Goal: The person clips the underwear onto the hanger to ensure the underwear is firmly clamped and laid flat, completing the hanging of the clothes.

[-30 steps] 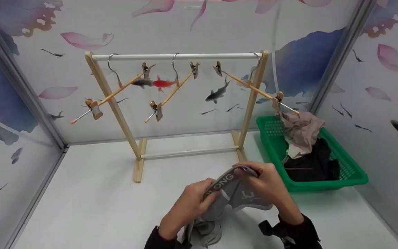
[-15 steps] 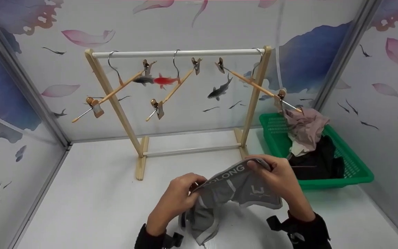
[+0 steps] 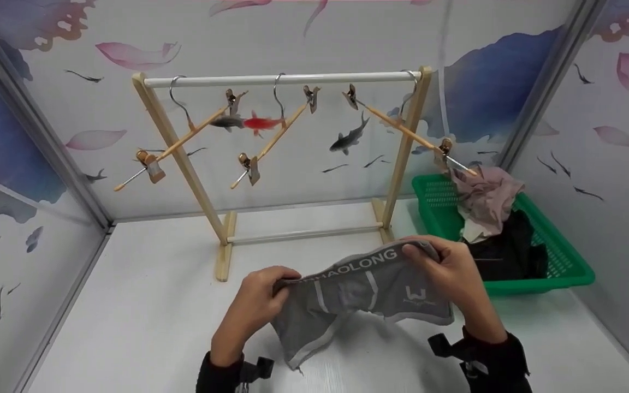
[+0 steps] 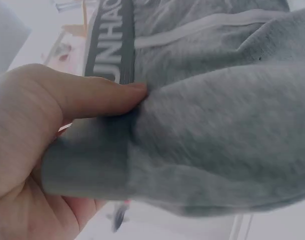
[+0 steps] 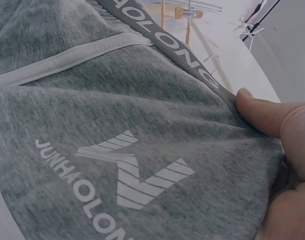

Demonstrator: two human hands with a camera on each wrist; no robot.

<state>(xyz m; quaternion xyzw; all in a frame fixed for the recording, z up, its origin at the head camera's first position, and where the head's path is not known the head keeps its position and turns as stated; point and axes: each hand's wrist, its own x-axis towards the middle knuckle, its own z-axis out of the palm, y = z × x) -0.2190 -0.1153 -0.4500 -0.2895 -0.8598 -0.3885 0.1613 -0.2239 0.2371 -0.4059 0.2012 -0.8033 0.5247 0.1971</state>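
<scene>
A pair of grey boxer briefs (image 3: 347, 289) with white piping and a lettered waistband is spread between both hands, over the front of the white table. My left hand (image 3: 257, 300) pinches the waistband at its left end; in the left wrist view the thumb (image 4: 107, 97) presses on the band. At the other end my right hand (image 3: 448, 267) grips the waistband corner, thumb in front. The right wrist view shows the white printed logo (image 5: 135, 172) on the cloth near that hand. The lower left leg of the briefs hangs down close over the table.
Behind the hands stands a wooden rack (image 3: 178, 153) with a white top bar (image 3: 292, 80). Three clip hangers hang from it, one being the middle hanger (image 3: 273, 142). At the right, a green basket (image 3: 544, 286) holds pink cloth (image 3: 486, 199) and black cloth (image 3: 511, 245).
The hands have moved apart, the left going leftward and the right slightly right and up. The bunched briefs are now stretched wide, with more of the waistband lettering showing.
</scene>
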